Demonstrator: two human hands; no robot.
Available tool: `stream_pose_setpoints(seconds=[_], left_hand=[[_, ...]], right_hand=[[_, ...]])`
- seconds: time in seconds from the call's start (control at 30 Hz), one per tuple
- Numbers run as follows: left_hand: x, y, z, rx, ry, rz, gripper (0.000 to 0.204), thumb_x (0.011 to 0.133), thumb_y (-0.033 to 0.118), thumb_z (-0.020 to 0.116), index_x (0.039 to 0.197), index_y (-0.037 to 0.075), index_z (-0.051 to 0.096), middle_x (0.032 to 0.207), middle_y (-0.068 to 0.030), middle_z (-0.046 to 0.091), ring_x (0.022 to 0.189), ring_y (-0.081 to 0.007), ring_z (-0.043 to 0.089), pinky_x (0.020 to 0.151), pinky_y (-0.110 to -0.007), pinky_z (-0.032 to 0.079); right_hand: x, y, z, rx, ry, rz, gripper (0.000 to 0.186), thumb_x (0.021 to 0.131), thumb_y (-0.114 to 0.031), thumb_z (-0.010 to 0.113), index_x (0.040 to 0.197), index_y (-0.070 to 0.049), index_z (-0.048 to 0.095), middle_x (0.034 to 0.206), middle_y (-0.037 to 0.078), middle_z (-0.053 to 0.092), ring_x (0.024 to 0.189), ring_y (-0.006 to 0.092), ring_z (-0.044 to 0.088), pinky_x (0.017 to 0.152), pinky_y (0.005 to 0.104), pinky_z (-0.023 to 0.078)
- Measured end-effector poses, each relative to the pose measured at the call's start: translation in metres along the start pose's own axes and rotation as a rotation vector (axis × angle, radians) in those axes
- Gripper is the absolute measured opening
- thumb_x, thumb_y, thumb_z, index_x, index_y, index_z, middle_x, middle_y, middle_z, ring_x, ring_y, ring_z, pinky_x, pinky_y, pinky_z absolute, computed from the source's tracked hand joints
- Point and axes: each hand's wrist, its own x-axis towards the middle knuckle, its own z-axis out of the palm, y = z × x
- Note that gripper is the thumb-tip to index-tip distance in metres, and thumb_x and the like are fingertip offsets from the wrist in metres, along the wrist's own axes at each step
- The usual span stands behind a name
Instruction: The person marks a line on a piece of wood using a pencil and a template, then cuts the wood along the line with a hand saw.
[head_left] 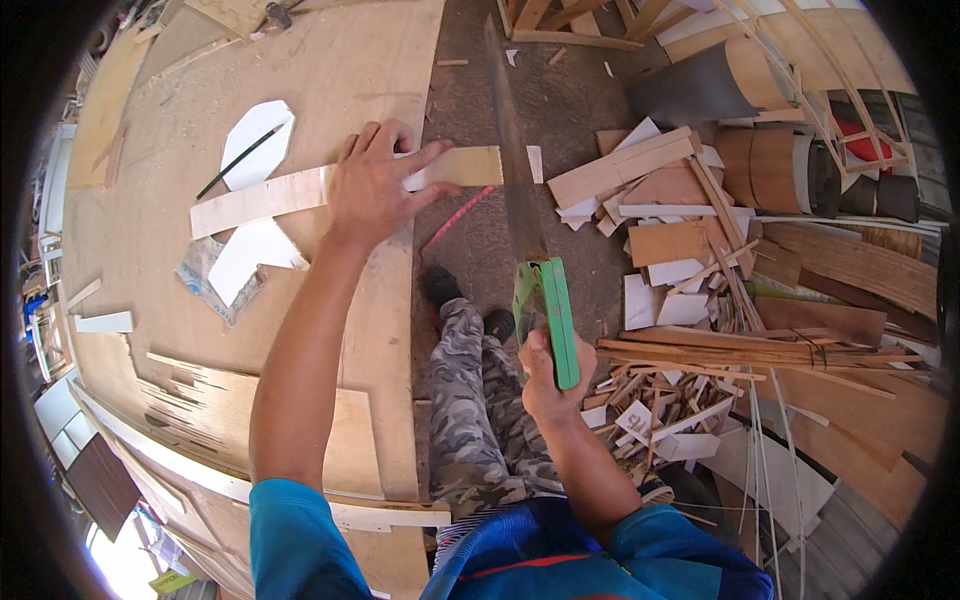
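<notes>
A pale wooden strip (262,203) lies across the plywood-topped table, its right end sticking out past the edge. My left hand (375,185) presses on it near that edge, fingers and thumb bent about its sides. In my right hand (555,375) is the green handle of a handsaw (522,195), gripped with the thumb on the near side. Its long blade points away from me and crosses the overhanging end; a short pale piece shows just right of the blade. Whether the teeth are into the wood I cannot tell.
On the table lie white cut pieces (262,135), a dark pencil (238,160), a clear plastic bag (205,280) and a splintered plywood sheet (230,415). A hammer (278,14) rests at the far edge. Offcuts (660,250) and bundled wood strips (740,350) cover the floor to the right.
</notes>
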Motion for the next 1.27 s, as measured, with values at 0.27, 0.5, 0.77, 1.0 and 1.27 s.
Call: stream_pose_setpoints(seconds=[0.27, 0.5, 0.77, 1.0, 1.27], left_hand=[[0.0, -0.002, 0.001, -0.006, 0.008, 0.006, 0.053, 0.08, 0.054, 0.083, 0.128, 0.033, 0.078, 0.102, -0.0017, 0.051, 0.1, -0.0227, 0.055, 0.09, -0.041, 0.048], [0.001, 0.0, -0.001, 0.024, -0.029, -0.021, 0.054, 0.081, 0.057, 0.081, 0.129, 0.032, 0.078, 0.103, -0.0016, 0.052, 0.102, -0.0224, 0.054, 0.093, -0.041, 0.047], [-0.001, -0.002, 0.0, 0.005, -0.005, -0.022, 0.052, 0.08, 0.055, 0.083, 0.126, 0.03, 0.08, 0.103, -0.0016, 0.053, 0.101, -0.0227, 0.055, 0.093, -0.04, 0.048], [-0.001, -0.002, 0.001, -0.05, 0.045, -0.011, 0.054, 0.076, 0.049, 0.087, 0.126, 0.03, 0.079, 0.101, -0.003, 0.053, 0.098, -0.0242, 0.056, 0.091, -0.041, 0.049], [-0.001, -0.001, 0.001, -0.022, 0.003, -0.038, 0.052, 0.078, 0.053, 0.085, 0.126, 0.033, 0.079, 0.104, -0.0026, 0.053, 0.102, -0.0233, 0.056, 0.092, -0.042, 0.049]], right_hand=[[0.003, 0.004, -0.003, 0.041, 0.03, 0.082, 0.013, 0.094, -0.007, 0.065, 0.09, 0.005, 0.066, 0.066, 0.005, 0.053, 0.061, 0.0078, 0.046, 0.054, 0.0293, 0.039], [0.0, 0.004, -0.001, 0.128, 0.033, 0.054, 0.021, 0.099, -0.015, 0.065, 0.087, 0.003, 0.065, 0.066, 0.003, 0.057, 0.06, 0.0081, 0.051, 0.053, 0.0291, 0.04], [-0.006, 0.013, -0.006, 0.155, 0.033, 0.092, 0.023, 0.098, -0.016, 0.066, 0.086, 0.003, 0.064, 0.066, 0.003, 0.058, 0.059, 0.0087, 0.052, 0.053, 0.0286, 0.041], [-0.011, 0.017, -0.003, 0.164, 0.053, 0.047, 0.028, 0.104, -0.021, 0.067, 0.088, -0.001, 0.056, 0.06, -0.002, 0.042, 0.052, 0.008, 0.036, 0.049, 0.0299, 0.03], [-0.01, 0.012, -0.003, 0.035, 0.07, 0.073, 0.025, 0.1, -0.022, 0.069, 0.088, 0.0, 0.068, 0.068, 0.001, 0.06, 0.063, 0.0109, 0.055, 0.056, 0.0302, 0.043]])
